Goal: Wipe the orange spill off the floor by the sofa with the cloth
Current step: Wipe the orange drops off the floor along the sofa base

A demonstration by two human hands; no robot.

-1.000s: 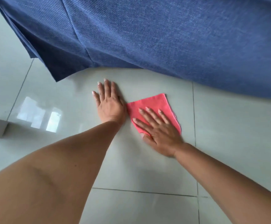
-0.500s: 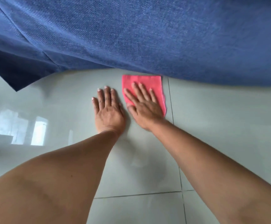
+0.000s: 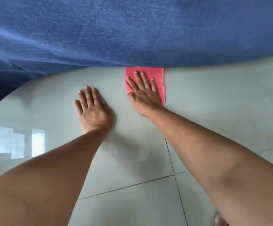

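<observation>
My right hand [image 3: 144, 95] lies spread flat on the thin, soft pink cloth [image 3: 158, 75] against the blue fabric sofa [image 3: 132, 30], my left hand [image 3: 92, 110] splayed on the glossy pale tiled floor [image 3: 132, 201]; limp cloth likely slides best palm-pressed.

Both arms extended forward, forearms bare. Left hand [image 3: 92, 110] flat, palm down, fingers together. Right hand [image 3: 143, 93] flat, fingers slightly spread; edges blurred, possibly mid-motion.

Pink cloth [image 3: 158, 77] flat on floor [image 3: 214, 98], touching sofa [image 3: 132, 30] edge
</observation>
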